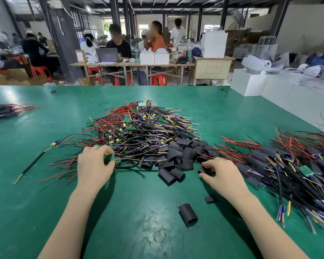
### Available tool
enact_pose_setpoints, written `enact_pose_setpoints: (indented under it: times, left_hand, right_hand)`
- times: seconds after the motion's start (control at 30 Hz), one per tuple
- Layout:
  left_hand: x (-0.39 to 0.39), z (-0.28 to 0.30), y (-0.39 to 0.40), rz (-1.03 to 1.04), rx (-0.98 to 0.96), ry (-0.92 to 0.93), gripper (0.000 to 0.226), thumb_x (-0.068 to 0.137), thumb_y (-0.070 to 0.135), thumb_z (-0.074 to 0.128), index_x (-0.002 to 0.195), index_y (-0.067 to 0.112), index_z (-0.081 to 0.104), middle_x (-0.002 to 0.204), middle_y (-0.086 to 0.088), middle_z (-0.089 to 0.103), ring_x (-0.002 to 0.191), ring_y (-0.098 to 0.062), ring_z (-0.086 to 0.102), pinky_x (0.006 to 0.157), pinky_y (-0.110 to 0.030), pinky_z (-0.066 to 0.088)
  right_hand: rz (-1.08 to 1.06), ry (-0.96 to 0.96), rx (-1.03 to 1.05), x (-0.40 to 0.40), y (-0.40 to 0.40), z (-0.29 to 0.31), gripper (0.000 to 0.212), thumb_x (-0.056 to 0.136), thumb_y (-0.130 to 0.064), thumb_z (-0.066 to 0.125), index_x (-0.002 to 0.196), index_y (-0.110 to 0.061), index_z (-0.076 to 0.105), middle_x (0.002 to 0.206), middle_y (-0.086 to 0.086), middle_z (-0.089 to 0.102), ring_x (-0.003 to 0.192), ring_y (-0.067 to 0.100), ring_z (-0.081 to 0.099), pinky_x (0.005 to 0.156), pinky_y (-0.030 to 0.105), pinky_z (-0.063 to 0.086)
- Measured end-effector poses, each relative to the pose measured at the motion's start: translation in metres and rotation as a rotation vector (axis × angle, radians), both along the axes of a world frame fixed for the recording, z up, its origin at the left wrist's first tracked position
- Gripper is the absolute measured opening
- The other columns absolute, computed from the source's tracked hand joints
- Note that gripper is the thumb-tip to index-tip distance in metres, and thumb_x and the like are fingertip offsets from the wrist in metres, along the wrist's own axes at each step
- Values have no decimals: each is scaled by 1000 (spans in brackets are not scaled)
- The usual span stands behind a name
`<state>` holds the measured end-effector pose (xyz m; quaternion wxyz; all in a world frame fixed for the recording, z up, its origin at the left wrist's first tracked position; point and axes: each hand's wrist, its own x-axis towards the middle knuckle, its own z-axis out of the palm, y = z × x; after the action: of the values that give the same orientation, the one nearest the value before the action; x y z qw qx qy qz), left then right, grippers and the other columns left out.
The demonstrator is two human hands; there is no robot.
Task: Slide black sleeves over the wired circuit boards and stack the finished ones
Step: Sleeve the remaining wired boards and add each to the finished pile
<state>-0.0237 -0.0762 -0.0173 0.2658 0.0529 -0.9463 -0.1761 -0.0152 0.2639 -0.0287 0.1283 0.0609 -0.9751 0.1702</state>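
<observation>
While left hand (94,164) fingers pinch 1 small green wired circuit board (109,159), right hand (222,171) fingers grip 1 short black sleeve (206,170), ready for mating.

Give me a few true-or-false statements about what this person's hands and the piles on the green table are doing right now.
1. The left hand holds a green circuit board. True.
2. The right hand holds a pair of scissors. False: its fingers pinch a black sleeve.
3. A loose black sleeve lies alone on the table between the forearms. True.
4. The sleeved boards are piled at the person's right. True.
5. The heap of bare wired boards sits in a white box. False: it lies directly on the table.
</observation>
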Motion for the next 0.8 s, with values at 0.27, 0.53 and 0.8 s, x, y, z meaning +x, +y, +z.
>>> enact_pose_setpoints:
  times: [0.27, 0.53, 0.8]
  left_hand:
    - [8, 4, 20, -389, 266, -28, 18, 85, 9, 67, 90, 26, 64, 73, 3, 63, 66, -11, 52, 67, -26, 40]
    - [5, 5, 22, -534, 379, -76, 14, 85, 25, 74, 75, 35, 71, 82, 11, 64, 71, -5, 53, 63, -11, 35]
    - [6, 5, 28, -716, 704, -92, 18, 84, 38, 65, 86, 20, 70, 55, 0, 47, 51, -12, 39, 47, -20, 33]
  right_hand:
    - [11, -91, -13, 1, 1, 1, 34, 84, -31, 69, 118, -31, 68, 105, 0, 64, 100, 22, 59, 86, 30, 46]
    - [16, -56, -72, 0, 1, 4, 42, 77, -18, 70, 119, -18, 66, 103, 5, 61, 96, 24, 60, 84, 35, 49]
    - [197, 148, -210, 6, -3, 14, 34, 75, -8, 73, 108, -15, 71, 97, 0, 62, 92, 21, 58, 85, 33, 46]
